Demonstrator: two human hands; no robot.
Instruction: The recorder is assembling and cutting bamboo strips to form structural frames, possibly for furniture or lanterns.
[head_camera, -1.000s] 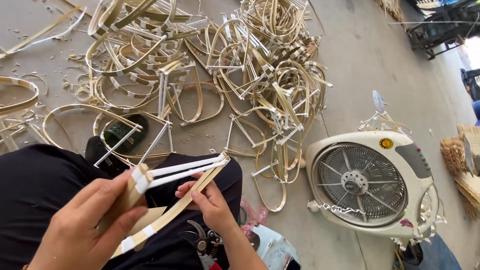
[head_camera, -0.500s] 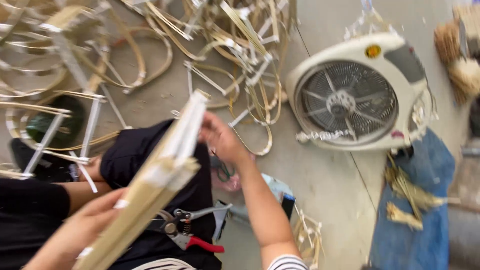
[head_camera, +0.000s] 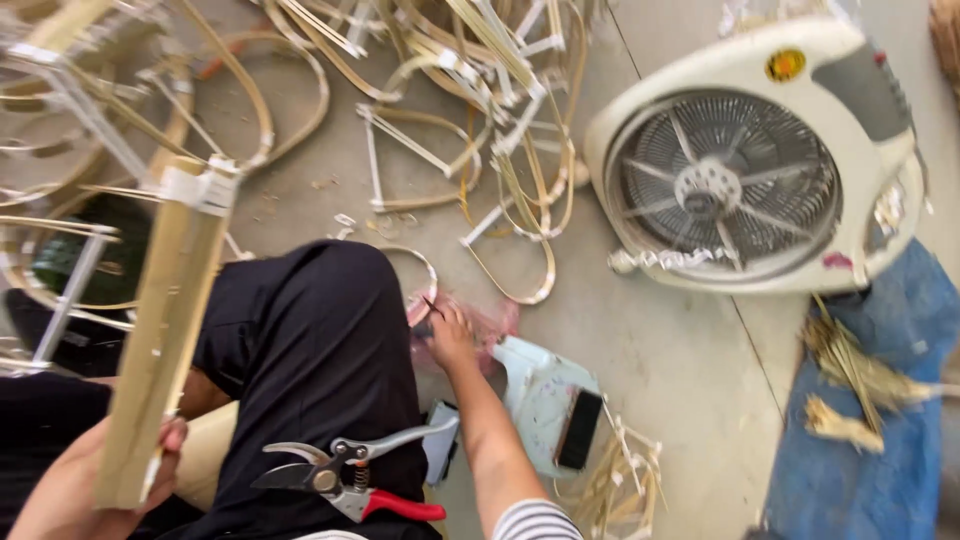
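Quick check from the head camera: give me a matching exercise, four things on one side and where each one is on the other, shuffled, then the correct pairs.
Things:
1. bundle of flat cane strips
2. pruning shears
3. box fan
4. blue cloth

Places:
A. flat on the concrete floor, grille up, at upper right
B. held upright in the left hand
C. on the floor at lower right, with dry straw on it
D. resting on the black-trousered lap, red handle to the right

Pairs: 1-B, 2-D, 3-A, 4-C

The right hand reaches down to a pinkish bag on the floor.
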